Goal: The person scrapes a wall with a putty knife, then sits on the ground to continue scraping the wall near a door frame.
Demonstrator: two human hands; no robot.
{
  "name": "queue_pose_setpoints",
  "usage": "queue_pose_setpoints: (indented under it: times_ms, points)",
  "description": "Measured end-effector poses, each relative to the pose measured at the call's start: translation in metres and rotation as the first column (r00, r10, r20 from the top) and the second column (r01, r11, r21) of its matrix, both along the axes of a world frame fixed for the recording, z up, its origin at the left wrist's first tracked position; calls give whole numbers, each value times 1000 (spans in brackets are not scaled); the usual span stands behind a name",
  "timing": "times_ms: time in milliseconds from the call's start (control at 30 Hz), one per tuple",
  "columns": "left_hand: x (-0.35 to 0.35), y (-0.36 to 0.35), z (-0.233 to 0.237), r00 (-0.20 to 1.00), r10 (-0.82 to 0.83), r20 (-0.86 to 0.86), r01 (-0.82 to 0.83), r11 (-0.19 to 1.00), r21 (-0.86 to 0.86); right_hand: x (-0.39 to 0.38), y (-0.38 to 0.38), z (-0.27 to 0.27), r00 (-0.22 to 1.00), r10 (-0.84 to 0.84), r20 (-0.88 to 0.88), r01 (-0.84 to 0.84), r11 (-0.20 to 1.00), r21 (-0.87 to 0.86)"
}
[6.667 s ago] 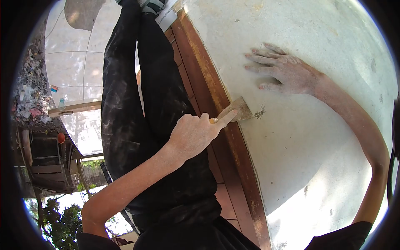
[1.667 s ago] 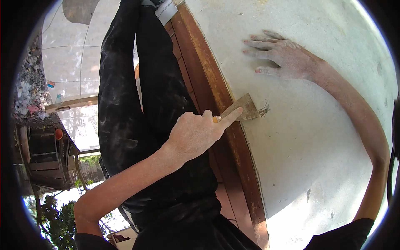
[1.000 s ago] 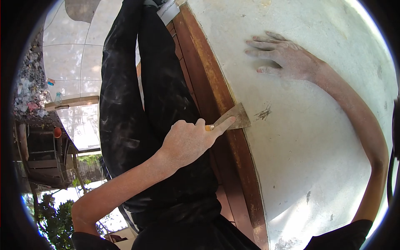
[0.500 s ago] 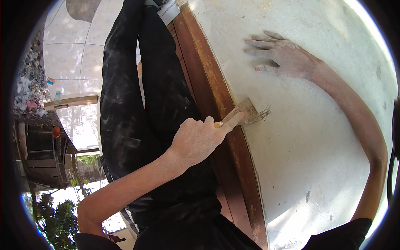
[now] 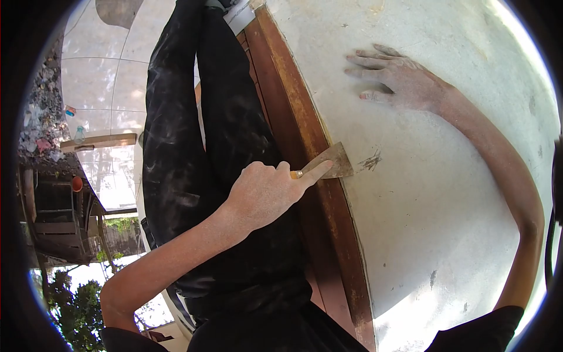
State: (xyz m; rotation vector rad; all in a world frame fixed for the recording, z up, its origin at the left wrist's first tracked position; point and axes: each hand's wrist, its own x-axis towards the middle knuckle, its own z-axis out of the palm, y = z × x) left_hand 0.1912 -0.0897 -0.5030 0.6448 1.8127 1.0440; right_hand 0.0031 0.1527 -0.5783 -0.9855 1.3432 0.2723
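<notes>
Most of the yellow handle (image 5: 295, 175) of the putty knife (image 5: 338, 162) is hidden inside your left hand (image 5: 258, 196); only a short section and the metal collar show. Your left thumb is out of view. The left fingers are closed around the handle, except the index finger, extended along the blade. The blade lies over the brown border (image 5: 302, 117), its tip reaching the pale surface (image 5: 434, 199) just beside the dark scratch marks (image 5: 370, 161). Whether the tip bears on the surface cannot be determined. Your right hand (image 5: 407, 85) is open, palm down on the surface, fingers spread, gripping nothing. Open surface extends below the marks; the trousers (image 5: 231, 111) bound the border's other side. The lens rim crops the outer edges.
</notes>
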Motion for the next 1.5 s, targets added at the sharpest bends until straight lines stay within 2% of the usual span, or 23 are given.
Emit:
queue_pose_setpoints:
  times_ms: [167, 233, 333, 467, 667, 833, 967, 1133, 1267, 1333, 1500]
  points:
    - [9, 4, 2, 999, 31, 14, -31, 1000, -2, 1, -1, 1, 1000, -14, 0, 14, 1000, 12]
    - [9, 4, 1, 999, 29, -29, -29, 999, -13, 2, -3, 1, 1000, -27, -17, 27, 999, 38]
    - [-1, 15, 4, 999, 53, 3, -53, 998, 21, 4, 4, -4, 999, -47, 4, 47, 998, -32]
    - [-18, 17, 6, 998, 64, -6, -63, 998, 30, 4, 1, 1, 999, -40, -2, 40, 999, -7]
    - [-1, 0, 2, 1000, 3, -12, -3, 1000, -11, 1, 3, -3, 999, -45, 7, 45, 999, -14]
    - [0, 8, -4, 998, 43, -43, -43, 999, 13, 0, -4, -1, 999, -51, 0, 51, 998, 35]
    - [-20, 21, 1, 997, 80, 2, -80, 997, 21, 0, 2, -5, 999, -41, 19, 41, 999, -19]
    - [-4, 2, -1, 998, 0, -58, -1, 1000, -13, 0, 1, -1, 999, -43, 4, 43, 999, -18]
    - [-5, 10, 3, 1000, 16, -9, -16, 999, -37, 1, 1, -4, 999, -39, 2, 39, 999, -17]
    - [-10, 21, 0, 997, 73, -29, -73, 997, 15, 1, 1, -4, 999, -34, 10, 35, 999, -26]
    - [-2, 8, 5, 999, 27, -29, -27, 1000, 3, 0, 2, -3, 999, -51, 12, 51, 999, -14]
